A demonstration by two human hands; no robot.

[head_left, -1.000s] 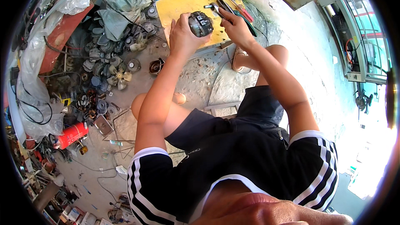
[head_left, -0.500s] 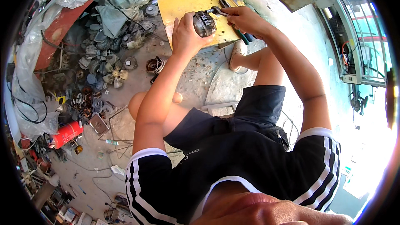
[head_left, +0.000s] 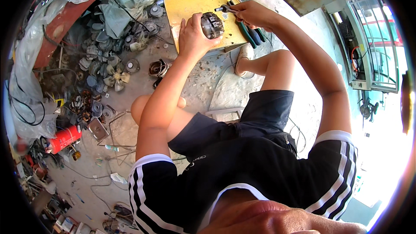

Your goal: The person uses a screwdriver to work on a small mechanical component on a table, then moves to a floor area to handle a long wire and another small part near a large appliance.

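Observation:
My left hand [head_left: 193, 33] is wrapped round a dark, round small motor [head_left: 212, 25], keeping it over a yellow board [head_left: 184, 6]. Its blackened, grimy side faces right. My right hand [head_left: 255, 15] grips a metal socket wrench [head_left: 225, 8], the socket end pointing left. That end sits up and to the right of the motor, apart from it. Green-handled pliers [head_left: 248, 34] lie on the board beneath my right hand, beside another dark tool handle [head_left: 256, 36].
Old motor parts [head_left: 102, 39] and a fan blade [head_left: 116, 78] are heaped on the floor to the left. A copper-wound motor core [head_left: 158, 67] lies left of the board. A red cylinder [head_left: 65, 138] rests farther left. A glazed metal frame [head_left: 368, 39] stands at the right.
My right hand has drawn the socket wrench up and away from the motor, leaving a gap. My left hand keeps the motor in nearly the same place.

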